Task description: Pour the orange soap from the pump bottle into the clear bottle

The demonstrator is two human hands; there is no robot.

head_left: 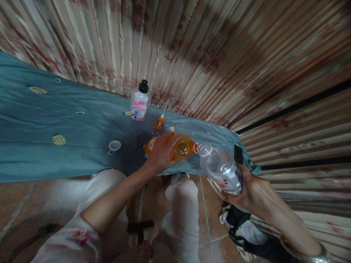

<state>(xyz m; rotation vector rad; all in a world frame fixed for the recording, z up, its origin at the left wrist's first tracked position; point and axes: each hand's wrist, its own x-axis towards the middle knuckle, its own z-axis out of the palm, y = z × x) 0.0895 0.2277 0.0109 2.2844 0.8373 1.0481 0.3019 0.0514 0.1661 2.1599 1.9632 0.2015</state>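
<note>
My left hand [161,153] is wrapped round an orange see-through bottle [182,148], which lies tilted on its side with its open neck to the right. In my right hand [244,190] is a clear plastic bottle [221,170], its mouth meeting the neck of the orange one. Whether liquid passes between them is too small to tell. Behind the orange bottle lies an orange pump top [159,123] with a thin tube. A clear bottle with a black cap and pink label [139,109] stands near the curtain.
A small clear cup or lid [114,145] sits on the blue-green cloth [87,131]. Pleated curtain [115,47] rises behind. A dark flat object [238,154] lies by the right end. Black and white items [252,232] are on the floor at lower right.
</note>
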